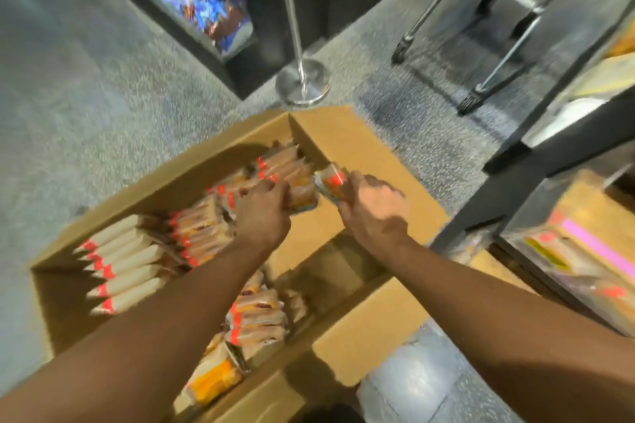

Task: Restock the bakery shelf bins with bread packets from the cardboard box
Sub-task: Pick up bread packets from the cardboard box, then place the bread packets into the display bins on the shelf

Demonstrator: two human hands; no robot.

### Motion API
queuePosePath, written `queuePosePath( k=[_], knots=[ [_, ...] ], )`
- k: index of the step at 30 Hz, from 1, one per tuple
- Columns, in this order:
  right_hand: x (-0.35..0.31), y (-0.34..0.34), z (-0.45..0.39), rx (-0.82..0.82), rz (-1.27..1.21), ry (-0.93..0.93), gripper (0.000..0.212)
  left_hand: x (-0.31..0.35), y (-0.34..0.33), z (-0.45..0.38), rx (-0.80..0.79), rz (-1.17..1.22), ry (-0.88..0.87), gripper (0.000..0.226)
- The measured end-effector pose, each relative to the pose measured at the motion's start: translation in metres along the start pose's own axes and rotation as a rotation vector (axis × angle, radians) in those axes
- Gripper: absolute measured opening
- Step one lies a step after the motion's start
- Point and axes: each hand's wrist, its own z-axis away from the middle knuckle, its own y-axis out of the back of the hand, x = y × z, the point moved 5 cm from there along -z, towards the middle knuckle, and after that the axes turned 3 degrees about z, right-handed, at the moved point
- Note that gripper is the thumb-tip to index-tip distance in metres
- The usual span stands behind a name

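My left hand (263, 208) and right hand (372, 204) each grip a bread packet (330, 182) over the cardboard box (347, 137); shelf bins (584, 251) lie rightward, nearer my right.

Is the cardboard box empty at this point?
No, the box on the floor holds many bread packets, and both hands grip packets over it.

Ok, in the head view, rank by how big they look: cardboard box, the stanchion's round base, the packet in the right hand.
1. cardboard box
2. stanchion base, though it sits farther off, so it is unsure against the packet
3. packet pinched by the right hand
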Motion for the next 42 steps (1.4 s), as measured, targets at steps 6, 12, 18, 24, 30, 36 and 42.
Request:
queuePosePath(
  k=[6,12,18,24,30,36,42],
  knots=[
    [0.101,0.110,0.121,0.110,0.022,-0.174,0.030,0.147,0.043,0.071,0.054,-0.034,-0.239,0.032],
    [0.247,0.215,0.311,0.312,0.107,-0.430,0.027,0.351,0.069,0.178,0.089,0.076,-0.523,0.030],
    [0.373,0.325,0.482,0.524,0.287,-0.659,0.020,0.564,0.108,0.287,0.166,0.205,-0.861,0.032],
    [0.477,0.434,0.597,0.741,0.459,-0.829,0.020,0.747,0.176,0.369,0.255,0.420,-1.120,0.038],
    [0.574,0.528,0.655,0.867,0.650,-0.882,0.032,0.901,0.241,0.395,0.344,0.511,-1.258,0.039],
    [0.675,0.607,0.670,0.969,0.742,-0.931,0.036,1.034,0.289,0.386,0.402,0.542,-1.344,0.039],
    [0.757,0.662,0.658,1.037,0.710,-0.840,0.032,1.131,0.314,0.368,0.407,0.387,-1.312,0.034]
  ],
)
